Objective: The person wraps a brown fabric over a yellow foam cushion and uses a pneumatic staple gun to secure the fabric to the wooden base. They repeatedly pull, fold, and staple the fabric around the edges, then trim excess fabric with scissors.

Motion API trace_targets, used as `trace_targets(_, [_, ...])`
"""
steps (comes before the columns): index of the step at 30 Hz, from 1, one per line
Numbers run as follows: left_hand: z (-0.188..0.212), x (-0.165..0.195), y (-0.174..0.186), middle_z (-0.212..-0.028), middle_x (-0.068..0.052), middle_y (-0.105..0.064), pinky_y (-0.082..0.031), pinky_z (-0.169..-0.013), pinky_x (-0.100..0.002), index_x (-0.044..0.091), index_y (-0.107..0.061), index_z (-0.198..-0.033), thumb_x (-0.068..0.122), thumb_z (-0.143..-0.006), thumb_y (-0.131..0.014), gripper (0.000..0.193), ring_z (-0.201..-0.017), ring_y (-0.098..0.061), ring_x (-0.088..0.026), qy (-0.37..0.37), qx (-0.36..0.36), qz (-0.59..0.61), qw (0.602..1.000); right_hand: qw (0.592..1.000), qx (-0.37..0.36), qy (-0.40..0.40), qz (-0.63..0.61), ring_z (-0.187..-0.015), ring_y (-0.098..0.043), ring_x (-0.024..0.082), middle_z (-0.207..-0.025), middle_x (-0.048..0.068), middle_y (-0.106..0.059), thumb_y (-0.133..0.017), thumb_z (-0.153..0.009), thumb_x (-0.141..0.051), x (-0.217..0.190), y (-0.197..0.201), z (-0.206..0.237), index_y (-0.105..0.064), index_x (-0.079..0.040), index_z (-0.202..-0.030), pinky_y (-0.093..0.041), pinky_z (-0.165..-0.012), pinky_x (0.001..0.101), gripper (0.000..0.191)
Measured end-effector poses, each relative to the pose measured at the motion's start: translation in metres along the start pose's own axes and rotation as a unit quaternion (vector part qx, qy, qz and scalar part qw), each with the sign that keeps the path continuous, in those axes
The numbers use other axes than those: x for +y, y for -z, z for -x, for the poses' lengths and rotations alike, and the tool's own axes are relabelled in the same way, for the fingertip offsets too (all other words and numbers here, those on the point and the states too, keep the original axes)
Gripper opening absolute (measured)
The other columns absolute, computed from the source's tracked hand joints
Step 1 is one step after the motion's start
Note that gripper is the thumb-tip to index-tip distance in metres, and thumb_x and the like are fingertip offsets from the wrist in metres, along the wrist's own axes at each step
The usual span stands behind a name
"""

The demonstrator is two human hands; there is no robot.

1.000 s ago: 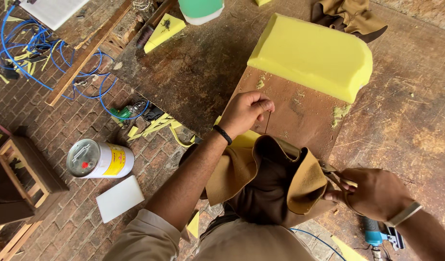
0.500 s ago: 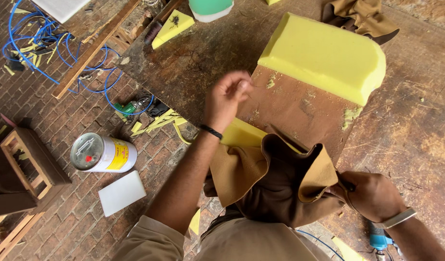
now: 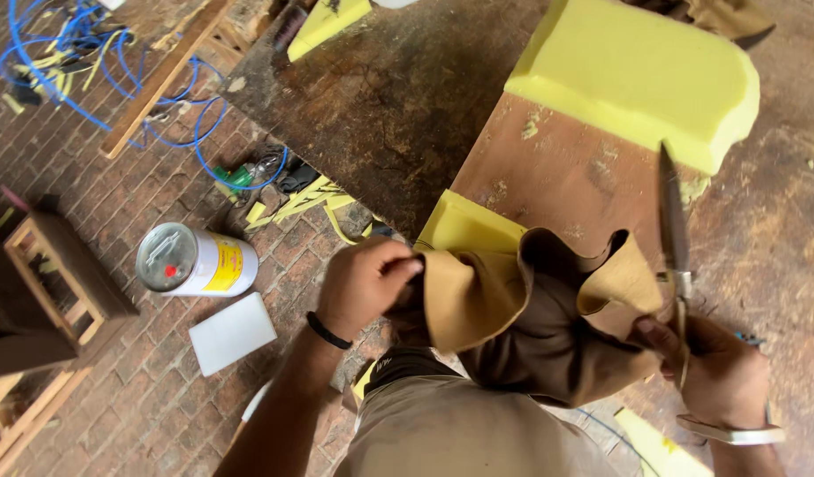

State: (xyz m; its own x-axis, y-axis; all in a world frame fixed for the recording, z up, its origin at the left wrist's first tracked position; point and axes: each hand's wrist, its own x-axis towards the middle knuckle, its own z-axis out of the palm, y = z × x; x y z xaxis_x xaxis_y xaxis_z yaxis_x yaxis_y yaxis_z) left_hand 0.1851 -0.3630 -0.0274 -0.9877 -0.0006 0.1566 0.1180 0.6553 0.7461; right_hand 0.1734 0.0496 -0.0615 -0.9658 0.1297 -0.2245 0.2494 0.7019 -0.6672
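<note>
A tan and brown piece of leather point(image 3: 531, 318) lies bunched at the near edge of a brown wooden board point(image 3: 566, 177). My left hand point(image 3: 367, 283) grips the leather's left edge. My right hand point(image 3: 721, 371) holds scissors point(image 3: 674, 230) with the blades pointing up and away, and its thumb presses on the leather's right edge. A thick block of yellow foam point(image 3: 641, 75) rests on the far end of the board. A smaller yellow foam piece point(image 3: 464, 225) peeks out under the leather.
A dark worn workbench point(image 3: 389, 97) carries the board. On the brick floor at left lie a white and yellow can point(image 3: 195, 261), a white slab point(image 3: 232, 331), blue tubing point(image 3: 115, 71), yellow scraps point(image 3: 301, 203) and a wooden stool point(image 3: 53, 283).
My left hand came off the board and moved down to take hold of the leather's left edge. My right hand lifted the scissors so their blades now point upward.
</note>
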Motion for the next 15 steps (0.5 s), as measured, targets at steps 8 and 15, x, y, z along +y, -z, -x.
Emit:
trace_targets(8, [0.014,0.004,-0.017,-0.118,-0.016,-0.074,-0.06,-0.087,-0.037,0.006,-0.073,-0.107,0.015,-0.091,-0.072,0.019,-0.104,-0.073,-0.032,-0.299,-0.295,0.199,0.885,0.971,-0.043,-0.094,-0.217,-0.046,-0.051,0.012,-0.055,0.007,-0.061,-0.078,-0.083,-0.027,-0.051,-0.078,0.136,-0.075,0.001,-0.092,-0.044,-0.041,0.0299,0.03])
trace_targets(15, [-0.025,-0.098,-0.031,-0.118,-0.019,-0.071,-0.062,-0.085,-0.041,-0.002,-0.066,-0.122,0.015,-0.093,-0.07,0.034,-0.104,-0.071,-0.029,-0.196,-0.185,0.184,0.945,0.866,-0.136,-0.248,-0.413,-0.043,-0.051,0.015,-0.055,0.005,-0.057,-0.071,-0.081,-0.049,-0.079,-0.196,0.234,-0.063,0.002,-0.075,-0.037,-0.039,0.03,0.052])
